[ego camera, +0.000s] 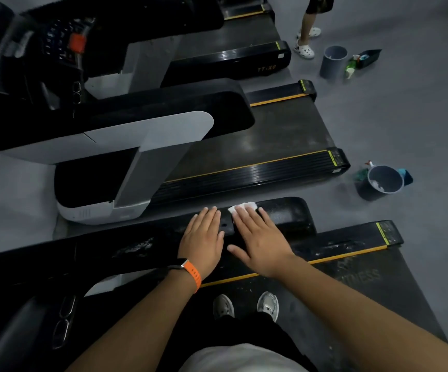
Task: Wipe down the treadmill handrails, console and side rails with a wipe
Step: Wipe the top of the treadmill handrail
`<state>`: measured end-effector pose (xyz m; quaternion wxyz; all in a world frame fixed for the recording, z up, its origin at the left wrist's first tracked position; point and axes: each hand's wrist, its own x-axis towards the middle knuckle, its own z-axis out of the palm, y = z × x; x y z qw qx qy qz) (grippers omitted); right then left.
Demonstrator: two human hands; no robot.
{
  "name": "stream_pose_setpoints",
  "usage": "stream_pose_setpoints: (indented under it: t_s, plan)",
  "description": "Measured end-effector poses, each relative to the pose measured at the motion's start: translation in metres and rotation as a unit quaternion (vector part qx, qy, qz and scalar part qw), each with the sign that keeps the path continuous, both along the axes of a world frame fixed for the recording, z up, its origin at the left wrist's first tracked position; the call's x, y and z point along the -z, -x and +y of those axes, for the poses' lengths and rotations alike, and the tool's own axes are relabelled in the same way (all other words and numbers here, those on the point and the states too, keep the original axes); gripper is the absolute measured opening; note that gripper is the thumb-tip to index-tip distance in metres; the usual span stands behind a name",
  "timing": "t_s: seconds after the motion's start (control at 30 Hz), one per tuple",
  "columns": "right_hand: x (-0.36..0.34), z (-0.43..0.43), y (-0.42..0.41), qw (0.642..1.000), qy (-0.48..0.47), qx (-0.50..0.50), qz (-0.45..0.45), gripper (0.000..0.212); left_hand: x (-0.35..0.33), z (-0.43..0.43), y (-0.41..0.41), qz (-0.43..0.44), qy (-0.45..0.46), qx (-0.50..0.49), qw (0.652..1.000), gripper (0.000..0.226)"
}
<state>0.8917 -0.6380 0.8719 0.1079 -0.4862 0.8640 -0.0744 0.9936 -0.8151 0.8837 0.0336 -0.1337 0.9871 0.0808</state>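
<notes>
Right hand (pixel 260 237) flat, fingers straight and spread, and it's pressing the white wipe (pixel 244 205) down onto the black handrail (pixel 290 213). The wipe pokes out from under the fingertips, near the handrail's rounded end. Left hand (pixel 202 237) is right beside it, also flat on the handrail, fingers stretched out, gripping nothing. Thumbs close together, not quite touching. There's a watch (pixel 192 272) with an orange strap on the left wrist.

The handrail surface shows pale smears and specks, both past the wipe and back to the left of the hands.

Below the arms, two grey shoes (pixel 223 306) stand on the dark belt (pixel 365 291) of this treadmill. The side rail (pixel 351 244) runs just beyond the handrail, black with a yellow stripe along its edge, and it's streaked with light marks too.

Past the handrail, the next treadmill (pixel 257 146) sits parallel, grey and black, belt dull. On the floor by its far end, a grey bucket (pixel 383 181) with something white inside, and a green spray bottle (pixel 362 173) tucked against it.

Further back, a second bucket (pixel 332 61), another green bottle (pixel 351 67) and a black tray (pixel 369 57). Beside them, another person's legs (pixel 306 30) in white clogs.
</notes>
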Motion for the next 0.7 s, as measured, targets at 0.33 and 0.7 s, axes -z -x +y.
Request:
stream_pose_setpoints:
  t_s: [0.33,0.7]
  plan:
    - [0.013,0.020,-0.022,0.999,0.010,-0.029,0.040,0.083,-0.001,0.003,0.000,0.003,-0.001,-0.013,1.000,0.058]
    - [0.018,0.017,-0.027,0.998,0.030,-0.039,0.047,0.082,-0.011,-0.007,-0.006,-0.026,0.016,-0.022,0.999,0.057]
